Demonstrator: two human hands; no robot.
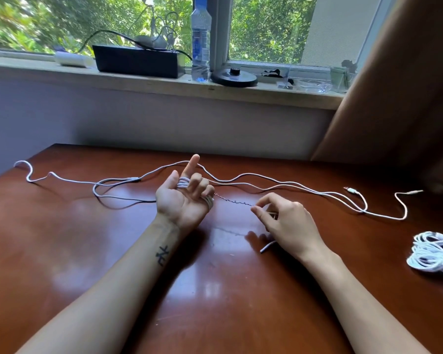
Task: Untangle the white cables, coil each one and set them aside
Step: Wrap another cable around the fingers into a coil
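Head view: a glossy reddish-brown wooden table (215, 290) fills the lower half, and the person's left hand (183, 200) is raised palm-up over its middle. Everything else is placed from that hand.

Far beyond it runs a pale windowsill (62, 70), and a brown curtain (407, 85) hangs beyond it to the right. On the sill, beyond the hand and slightly left, sits a black rectangular box (136, 61). A clear plastic water bottle (200, 39) stands almost straight beyond the hand.

A long thin white cable (241, 178) snakes over the table on both sides of the hand and just behind it. Its metal jack plugs (352, 190) lie far to the right, and one strand reaches the hand's wrist side. Far to the right and nearer the camera, bundles of coiled white cable (432, 254) lie at the table's edge.

The left hand's index finger points straight up while its other fingers curl. Loops of white cable (183, 182) are wound around those fingers and held there.

To its right and close by, the right hand (284, 218) pinches, between thumb and forefinger, one end of a thin twisted wire tie (234, 201). The tie stretches across to the little-finger side of the left hand. A short white cable end (267, 246) sticks out under the right hand.
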